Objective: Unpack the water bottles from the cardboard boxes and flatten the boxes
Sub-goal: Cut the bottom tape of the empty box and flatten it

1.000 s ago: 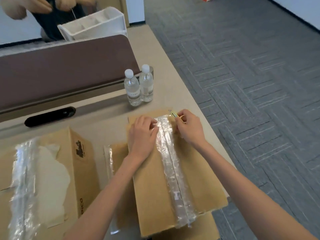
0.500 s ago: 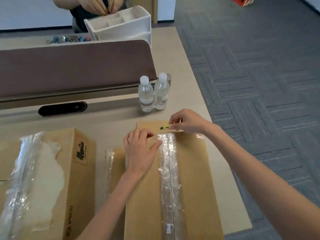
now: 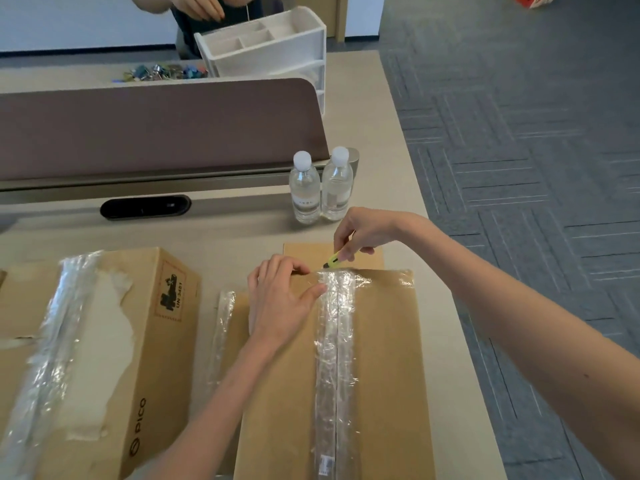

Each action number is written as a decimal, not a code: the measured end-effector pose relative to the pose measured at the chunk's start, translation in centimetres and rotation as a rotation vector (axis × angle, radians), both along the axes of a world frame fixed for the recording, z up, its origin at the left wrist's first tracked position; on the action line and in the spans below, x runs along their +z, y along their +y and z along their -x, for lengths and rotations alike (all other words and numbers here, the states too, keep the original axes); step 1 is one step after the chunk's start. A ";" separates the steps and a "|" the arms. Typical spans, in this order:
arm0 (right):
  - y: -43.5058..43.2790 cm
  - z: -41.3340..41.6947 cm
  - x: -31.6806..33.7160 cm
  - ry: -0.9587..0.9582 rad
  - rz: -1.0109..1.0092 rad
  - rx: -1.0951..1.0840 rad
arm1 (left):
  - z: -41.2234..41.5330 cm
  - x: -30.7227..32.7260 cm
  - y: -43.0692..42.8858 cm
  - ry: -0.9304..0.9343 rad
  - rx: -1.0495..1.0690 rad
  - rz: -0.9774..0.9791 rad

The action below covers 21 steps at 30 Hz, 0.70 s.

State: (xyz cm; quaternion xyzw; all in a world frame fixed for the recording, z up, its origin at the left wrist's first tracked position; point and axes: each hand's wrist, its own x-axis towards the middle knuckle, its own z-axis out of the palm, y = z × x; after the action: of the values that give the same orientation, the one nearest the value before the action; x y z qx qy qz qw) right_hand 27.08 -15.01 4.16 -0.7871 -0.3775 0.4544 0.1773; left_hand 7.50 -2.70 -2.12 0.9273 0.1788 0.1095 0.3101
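Head view. Taped box [image 3: 381,341] lies top-up on the desk [image 3: 242,233], sealed. A strip of clear tape [image 3: 334,341] runs down its centre seam, far edge to near.

Step in hand: slitting that tape to open the box, at the very start of the cut.

Right hand [image 3: 363,233] reaches in over the box's far edge, wrist cocked, fingers curled tight round a small yellow cutter [image 3: 332,261]. Its tip points down at the far end of the tape. Whether the blade has bitten in, cannot tell.

Left hand [image 3: 280,299] lies palm-down on the box top just left of the tape, fingers relaxed, thumb tip at the tape's edge. It steadies the lid and grasps nothing.

Next move, by my reading: draw the cutter along the seam toward the body, shallow, so whatever is packed inside is not nicked. The left thumb should be out of the line.

Two water bottles [image 3: 306,188] stand upright and touching, just beyond the box's far edge. Second box [image 3: 104,341], also taped, sits left of it across a narrow gap. Flat cardboard [image 3: 304,252] shows under the box's far edge. Farther beyond are a brown divider [image 3: 156,126] and a white organiser [image 3: 270,43].
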 end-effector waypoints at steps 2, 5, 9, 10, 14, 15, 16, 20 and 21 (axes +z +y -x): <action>0.5 -0.3 0.3 0.024 0.025 0.022 | 0.0 0.0 0.1 0.003 0.003 0.001; 1.2 -0.6 0.7 0.045 0.078 0.066 | 0.1 0.0 0.0 -0.005 0.001 0.001; 2.5 -0.9 1.1 0.041 0.129 0.129 | 0.0 0.0 0.1 -0.001 -0.020 0.017; 2.5 -0.9 1.2 0.038 0.135 0.138 | 0.1 0.1 0.1 0.000 -0.023 0.017; 1.8 -1.4 1.1 0.077 0.143 0.141 | 0.0 0.0 0.1 0.004 -0.025 0.002; 1.6 -1.5 1.1 0.081 0.148 0.148 | 0.0 0.0 0.1 0.003 -0.022 -0.001; 1.7 -1.5 1.2 0.081 0.152 0.159 | 0.1 0.0 0.0 0.003 -0.019 -0.008; 2.0 -1.6 1.5 0.058 0.163 0.208 | 0.1 -0.3 0.1 0.010 -0.013 -0.014; 2.0 -1.6 1.6 0.054 0.166 0.217 | 0.1 -0.3 0.1 0.008 -0.012 -0.016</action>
State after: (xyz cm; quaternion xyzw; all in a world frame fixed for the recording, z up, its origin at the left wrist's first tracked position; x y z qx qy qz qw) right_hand 28.65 -12.96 5.73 -0.7409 -0.4169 0.5217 0.0716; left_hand 7.39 -2.59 -2.43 0.9313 0.1734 0.1052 0.3026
